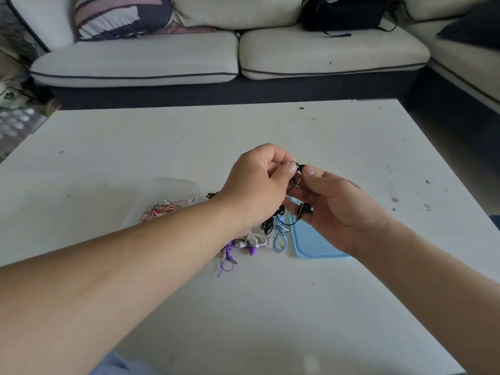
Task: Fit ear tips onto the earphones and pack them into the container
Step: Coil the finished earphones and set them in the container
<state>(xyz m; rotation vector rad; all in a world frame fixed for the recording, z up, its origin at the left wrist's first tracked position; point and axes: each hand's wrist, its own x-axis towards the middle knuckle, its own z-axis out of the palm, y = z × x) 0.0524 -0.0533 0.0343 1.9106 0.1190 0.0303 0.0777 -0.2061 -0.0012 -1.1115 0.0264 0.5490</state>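
Both hands meet above the middle of the white table (270,307). My left hand (257,185) pinches a black earbud (297,171) between thumb and fingers. My right hand (341,204) pinches the same earbud's tip with its thumb and holds the second black earbud (304,211) against its lower fingers. The black cable (270,223) hangs down from them. A clear container (173,190) lies at the left with pink earphones (162,209) in it. Its blue lid (313,244) lies under my right hand.
White earphones (254,239), purple earphones (230,253) and light blue earphones (280,236) lie tangled on the table below my hands. Behind the table stands a pale sofa (135,60) with a striped cushion (121,14) and a black bag (343,12).
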